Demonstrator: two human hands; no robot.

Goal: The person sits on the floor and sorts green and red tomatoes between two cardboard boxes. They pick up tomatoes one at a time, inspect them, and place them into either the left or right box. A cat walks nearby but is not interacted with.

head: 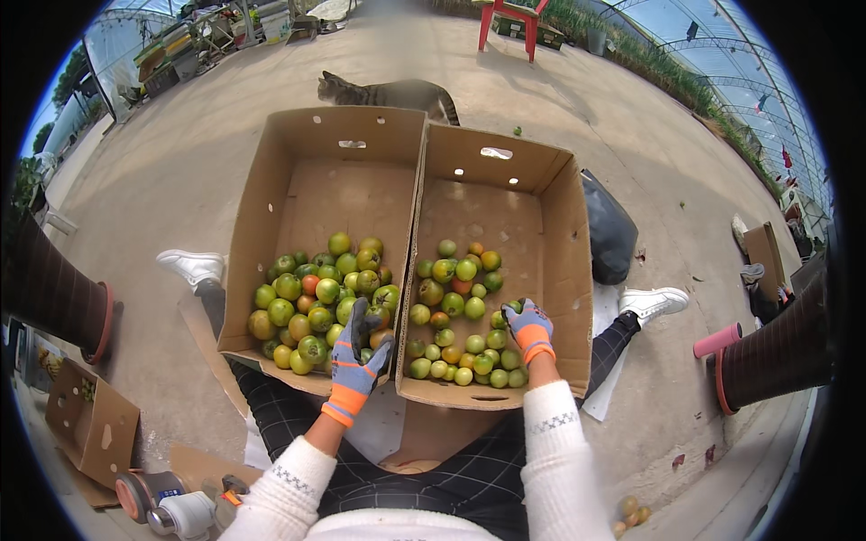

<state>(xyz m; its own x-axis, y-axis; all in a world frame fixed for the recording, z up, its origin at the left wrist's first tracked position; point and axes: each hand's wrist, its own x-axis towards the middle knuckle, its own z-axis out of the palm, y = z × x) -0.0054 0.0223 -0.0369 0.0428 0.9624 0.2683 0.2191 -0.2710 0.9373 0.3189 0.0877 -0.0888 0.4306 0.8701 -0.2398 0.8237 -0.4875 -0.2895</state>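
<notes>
Two cardboard boxes stand side by side before me. The left box (358, 182) holds a heap of mostly green tomatoes (327, 291), some turning orange or red. Fewer tomatoes (453, 308) lie spread over the near part of the right box (565, 223). Both hands wear grey-blue and orange work gloves with dark coated fingers. My left hand (360, 348) hovers at the near right corner of the left box, thumb and fingers apart, close above the tomatoes. Inside the right box, my right hand (531, 324) has its fingertips on a green tomato (515, 306).
Behind the boxes stands a tabby cat (399, 95). A dark bag (607, 226) leans beside the right box. My legs spread around both boxes, ending in white shoes (193, 266). Bottles (186, 514) and another cardboard box (91, 422) lie lower left; a pink tumbler (717, 340) is at right.
</notes>
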